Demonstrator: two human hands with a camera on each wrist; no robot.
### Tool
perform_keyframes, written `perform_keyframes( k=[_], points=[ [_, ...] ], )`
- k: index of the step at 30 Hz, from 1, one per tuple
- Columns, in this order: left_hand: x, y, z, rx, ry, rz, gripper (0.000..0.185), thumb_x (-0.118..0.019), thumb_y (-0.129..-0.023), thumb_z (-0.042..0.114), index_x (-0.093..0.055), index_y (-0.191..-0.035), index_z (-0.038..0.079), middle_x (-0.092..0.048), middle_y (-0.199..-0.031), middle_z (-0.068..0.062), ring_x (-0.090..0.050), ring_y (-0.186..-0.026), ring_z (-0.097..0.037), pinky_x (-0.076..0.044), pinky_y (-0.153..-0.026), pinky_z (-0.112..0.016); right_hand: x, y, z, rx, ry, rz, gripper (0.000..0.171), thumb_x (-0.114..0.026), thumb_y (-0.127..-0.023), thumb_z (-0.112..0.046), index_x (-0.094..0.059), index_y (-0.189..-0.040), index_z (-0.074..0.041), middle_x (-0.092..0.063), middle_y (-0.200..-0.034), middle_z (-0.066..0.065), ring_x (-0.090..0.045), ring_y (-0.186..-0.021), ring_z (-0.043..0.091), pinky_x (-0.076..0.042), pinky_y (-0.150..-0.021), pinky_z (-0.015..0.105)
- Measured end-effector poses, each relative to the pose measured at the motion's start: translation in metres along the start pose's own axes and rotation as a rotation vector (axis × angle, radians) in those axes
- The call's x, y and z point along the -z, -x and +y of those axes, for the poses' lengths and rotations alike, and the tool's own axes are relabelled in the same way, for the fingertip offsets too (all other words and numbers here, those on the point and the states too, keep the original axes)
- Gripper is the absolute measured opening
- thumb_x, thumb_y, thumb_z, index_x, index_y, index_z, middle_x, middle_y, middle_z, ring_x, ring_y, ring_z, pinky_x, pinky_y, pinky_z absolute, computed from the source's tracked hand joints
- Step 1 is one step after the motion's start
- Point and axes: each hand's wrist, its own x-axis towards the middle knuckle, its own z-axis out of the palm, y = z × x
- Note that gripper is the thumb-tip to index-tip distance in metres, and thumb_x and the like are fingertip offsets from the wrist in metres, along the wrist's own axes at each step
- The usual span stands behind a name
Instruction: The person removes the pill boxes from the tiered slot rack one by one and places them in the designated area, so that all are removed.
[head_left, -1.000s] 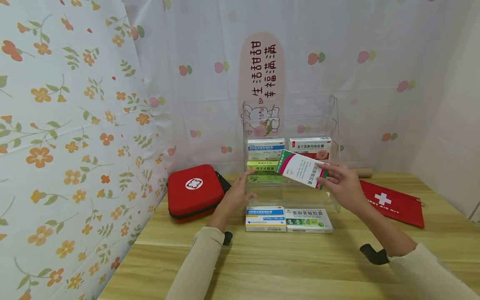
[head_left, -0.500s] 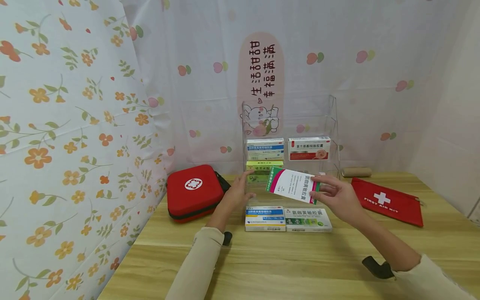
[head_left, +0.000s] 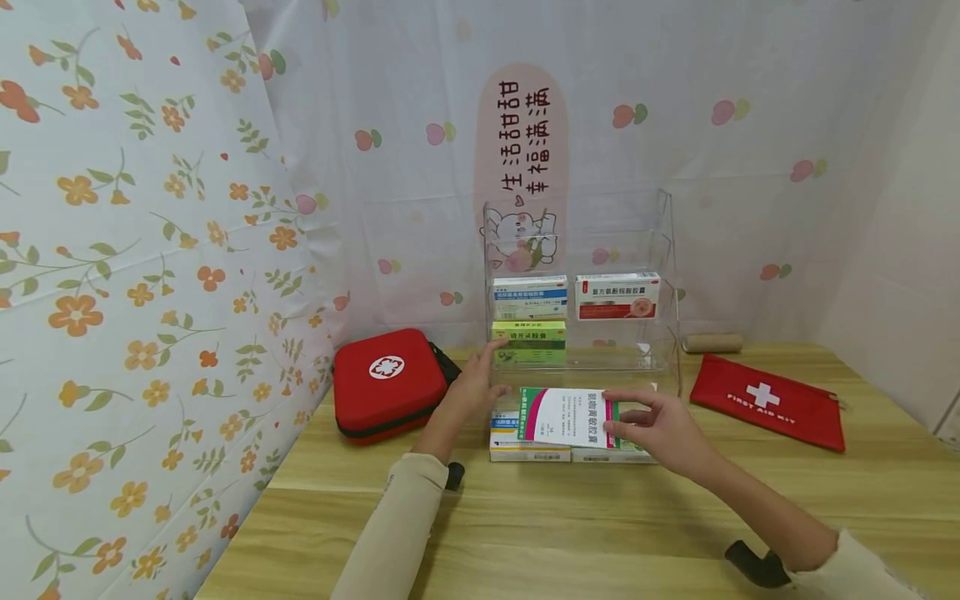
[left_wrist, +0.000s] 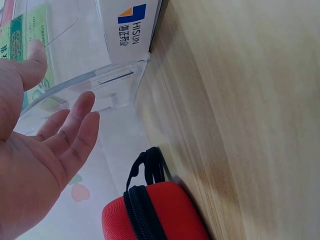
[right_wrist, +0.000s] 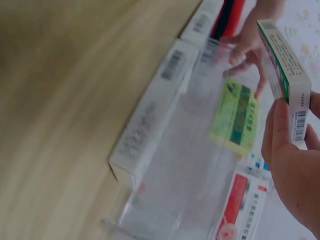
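My right hand [head_left: 628, 417] pinches a white medicine box with a magenta and green stripe [head_left: 564, 415] by its right end. It holds the box low, just over two boxes lying on the table: a blue-and-white box [head_left: 513, 442] and another one almost hidden beneath. In the right wrist view the held box [right_wrist: 283, 59] stands on edge above my thumb. My left hand [head_left: 489, 372] is open, its fingers straight against the left side of the clear acrylic rack [head_left: 663, 250]. The left wrist view shows this open palm [left_wrist: 52, 137] next to the rack's wall [left_wrist: 102, 82].
The rack holds a blue box [head_left: 531, 297], a red-and-white box [head_left: 617, 296] and a green box [head_left: 529, 342]. A red first-aid case [head_left: 388, 382] lies to the left, a red pouch [head_left: 765, 402] and a brown roll [head_left: 712, 342] to the right. Floral curtains close off the left and back.
My right hand has brought the striped box down from in front of the rack's lower shelf to just above the two boxes on the table. The left hand has stayed put.
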Motion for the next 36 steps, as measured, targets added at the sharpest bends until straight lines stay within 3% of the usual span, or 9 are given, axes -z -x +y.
perform_keyframes(
  k=[7, 13, 24, 28, 31, 36],
  points=[
    [-0.001, -0.001, -0.001, 0.011, 0.0, -0.007, 0.085, -0.073, -0.092, 0.023, -0.017, -0.153, 0.042, -0.037, -0.149, -0.019, -0.056, -0.116, -0.033, -0.051, -0.09, -0.052, -0.016, 0.004, 0.008, -0.03, -0.074, -0.111, 0.046, -0.078, -0.085, -0.014, -0.063, -0.125, 0.003, -0.057, -0.129, 0.027, -0.067, -0.096, 0.031, -0.058, -0.077, 0.033],
    [-0.002, 0.0, 0.001, 0.022, 0.013, -0.01, 0.085, -0.072, -0.092, 0.024, -0.016, -0.153, 0.044, -0.035, -0.151, -0.019, -0.053, -0.123, -0.036, -0.048, -0.094, -0.055, -0.029, 0.006, 0.013, -0.043, -0.065, -0.172, 0.044, -0.08, -0.085, -0.018, -0.066, -0.123, 0.0, -0.055, -0.133, 0.027, -0.066, -0.1, 0.031, -0.056, -0.081, 0.032],
    [0.004, 0.003, -0.002, 0.005, 0.0, 0.006, 0.087, -0.075, -0.089, 0.026, -0.02, -0.153, 0.046, -0.039, -0.153, -0.013, -0.049, -0.129, -0.033, -0.048, -0.094, -0.056, -0.045, 0.005, 0.014, -0.086, -0.074, -0.193, 0.04, -0.077, -0.088, -0.017, -0.066, -0.121, 0.003, -0.061, -0.127, 0.022, -0.06, -0.115, 0.039, -0.054, -0.088, 0.034],
    [0.008, 0.002, -0.004, -0.002, -0.004, 0.006, 0.089, -0.077, -0.088, 0.026, -0.021, -0.152, 0.051, -0.055, -0.136, -0.011, -0.061, -0.106, -0.027, -0.054, -0.075, -0.044, -0.046, 0.007, 0.012, -0.126, -0.143, -0.231, 0.046, -0.078, -0.085, -0.01, -0.062, -0.125, 0.008, -0.055, -0.132, 0.028, -0.063, -0.111, 0.039, -0.055, -0.085, 0.035],
    [0.01, 0.001, -0.006, 0.009, 0.013, 0.001, 0.09, -0.078, -0.087, 0.025, -0.022, -0.151, 0.054, -0.06, -0.124, -0.01, -0.062, -0.087, -0.02, -0.049, -0.06, -0.036, -0.046, 0.009, 0.009, -0.166, -0.17, -0.264, 0.053, -0.079, -0.083, -0.008, -0.058, -0.129, 0.009, -0.051, -0.136, 0.03, -0.064, -0.11, 0.038, -0.056, -0.084, 0.035],
    [0.009, 0.002, -0.01, 0.02, 0.056, 0.006, 0.09, -0.078, -0.087, 0.025, -0.021, -0.152, 0.053, -0.058, -0.134, -0.009, -0.066, -0.088, -0.017, -0.05, -0.061, -0.033, -0.047, 0.01, 0.007, -0.154, -0.102, -0.263, 0.049, -0.08, -0.083, -0.013, -0.063, -0.124, 0.007, -0.058, -0.129, 0.027, -0.065, -0.107, 0.035, -0.056, -0.081, 0.033]
  ],
)
